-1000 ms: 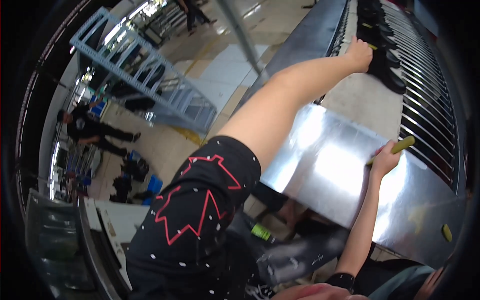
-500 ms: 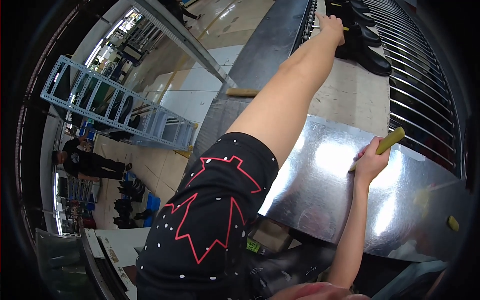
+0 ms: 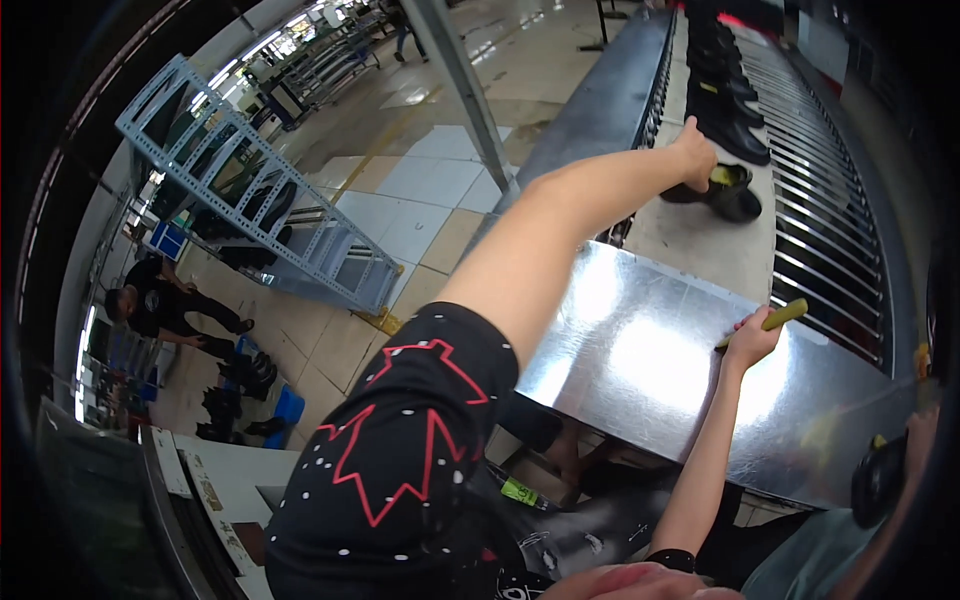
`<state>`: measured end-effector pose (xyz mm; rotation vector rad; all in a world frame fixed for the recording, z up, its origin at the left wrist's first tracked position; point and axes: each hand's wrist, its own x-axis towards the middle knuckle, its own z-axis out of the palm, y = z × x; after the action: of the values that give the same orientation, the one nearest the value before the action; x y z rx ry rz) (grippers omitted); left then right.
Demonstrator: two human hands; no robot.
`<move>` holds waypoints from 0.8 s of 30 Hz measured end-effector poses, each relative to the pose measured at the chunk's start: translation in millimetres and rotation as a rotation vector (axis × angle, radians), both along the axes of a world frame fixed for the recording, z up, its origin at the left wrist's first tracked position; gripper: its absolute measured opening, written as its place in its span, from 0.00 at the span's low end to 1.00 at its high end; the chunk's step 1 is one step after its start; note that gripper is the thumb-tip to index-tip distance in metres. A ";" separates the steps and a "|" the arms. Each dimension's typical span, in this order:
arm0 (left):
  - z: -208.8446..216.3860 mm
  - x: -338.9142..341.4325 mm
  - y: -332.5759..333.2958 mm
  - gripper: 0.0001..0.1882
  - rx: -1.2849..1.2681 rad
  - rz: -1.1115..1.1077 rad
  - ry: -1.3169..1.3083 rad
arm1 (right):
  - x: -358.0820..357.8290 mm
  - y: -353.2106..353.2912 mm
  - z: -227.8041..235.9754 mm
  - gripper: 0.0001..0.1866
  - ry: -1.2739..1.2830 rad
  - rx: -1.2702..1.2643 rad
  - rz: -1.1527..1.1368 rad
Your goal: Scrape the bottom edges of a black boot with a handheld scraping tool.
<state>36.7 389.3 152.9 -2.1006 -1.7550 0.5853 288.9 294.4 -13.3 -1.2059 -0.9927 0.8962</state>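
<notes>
My left arm stretches out over the conveyor, and my left hand (image 3: 694, 157) is closed at the collar of a black shoe (image 3: 738, 203) with a yellowish inside. Part of the grip is hidden, and a dark piece shows beside it to the left. Beyond it, more black shoes (image 3: 735, 138) stand in a row on the pale belt (image 3: 690, 237). Above the shiny metal table (image 3: 610, 370), my right hand (image 3: 752, 343) is wrapped around an olive-yellow handle (image 3: 786, 314) of a tool. Its thin lower end points down and left toward the metal.
Metal rollers (image 3: 825, 215) run along the belt's right side. At the right edge a co-worker's hand (image 3: 921, 440) holds a black shoe (image 3: 880, 482). A grey perforated metal rack (image 3: 262, 200) stands left, with another person (image 3: 160, 305) near blue crates (image 3: 288, 405).
My left hand has drawn back nearer from the far shoes, and a shoe is now at it, in front of the row. A co-worker's hand with a shoe has appeared at the right.
</notes>
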 end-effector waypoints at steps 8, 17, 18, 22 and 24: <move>67.9 -23.0 -249.3 0.28 0.066 -0.123 -0.244 | 24.2 -3.6 -14.7 0.11 0.152 0.080 -0.058; -27.7 9.3 -403.8 0.35 0.309 0.291 -0.954 | 1.4 -99.4 -10.5 0.09 0.139 0.071 0.149; -33.1 13.1 -402.2 0.36 0.377 0.293 -0.990 | 4.9 -109.4 -12.5 0.09 0.142 0.058 0.177; -30.3 27.3 -415.7 0.36 0.430 0.322 -1.259 | -0.2 -148.4 3.3 0.10 0.186 -0.081 0.187; -44.0 49.9 -420.7 0.38 0.483 0.299 -1.362 | -12.8 -156.5 17.8 0.09 0.170 -0.076 0.144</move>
<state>86.5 -31.4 108.9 -1.8882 -2.4210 -1.4322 276.1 137.9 4.5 -1.1117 -0.9235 1.1391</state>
